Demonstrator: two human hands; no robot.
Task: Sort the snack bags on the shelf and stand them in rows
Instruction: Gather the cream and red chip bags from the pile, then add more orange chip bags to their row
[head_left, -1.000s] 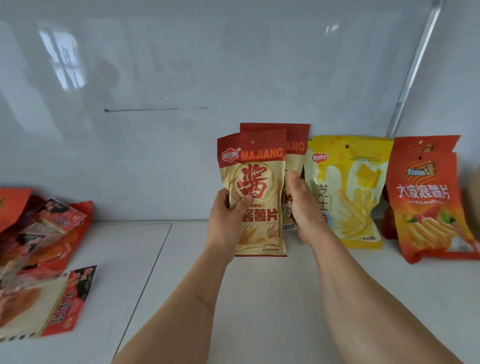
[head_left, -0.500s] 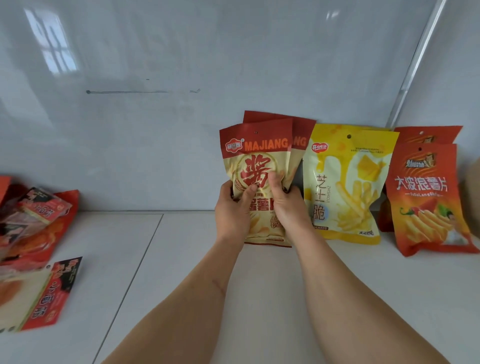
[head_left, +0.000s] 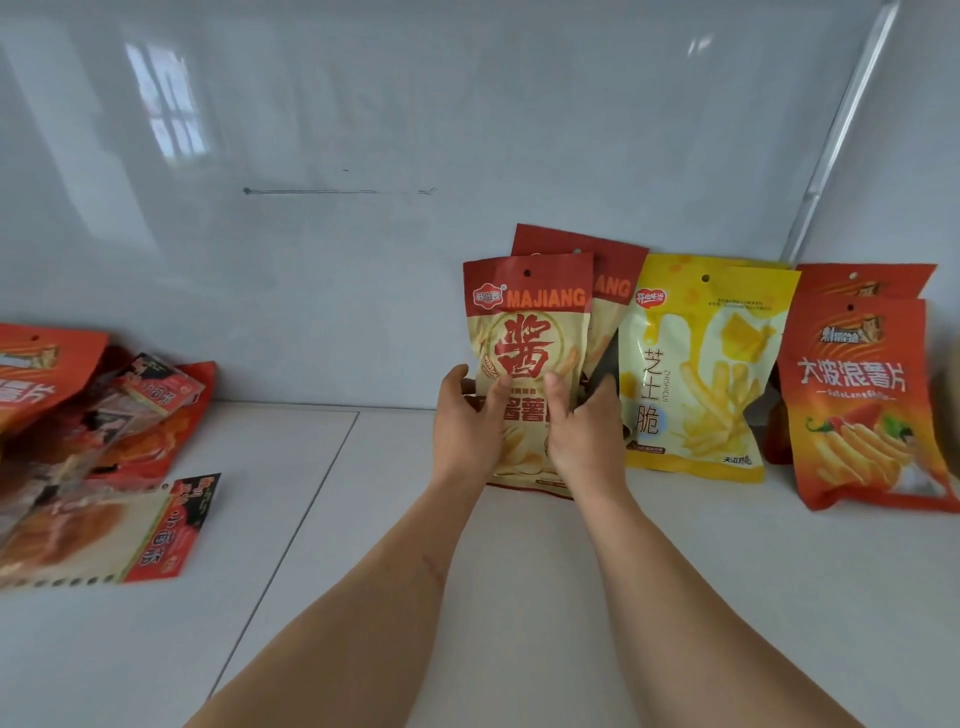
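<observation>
Both hands are clamped on the front MAJIANG bag (head_left: 527, 332), holding it upright on the white shelf (head_left: 519, 597). The left hand (head_left: 465, 423) grips its left edge with the thumb laid across the face, and the right hand (head_left: 584, 434) presses its right side, thumb on the front as well. The bag's bottom edge sits at or just above the shelf surface; which one is hard to make out behind the wrists.

Right behind the held bag stands a second MAJIANG bag (head_left: 613, 275), its top poking up and to the right. Just to the right of the grip the yellow cheese-stick bag (head_left: 711, 364) leans on the back wall (head_left: 363, 234), close against the right hand. Further right stand two orange chip bags (head_left: 857, 395), one behind the other.

Left of the grip the shelf is bare for a good stretch, up to a loose pile of red bags (head_left: 104, 441) lying flat and tumbled. The shelf in front, under the forearms, is open too.
</observation>
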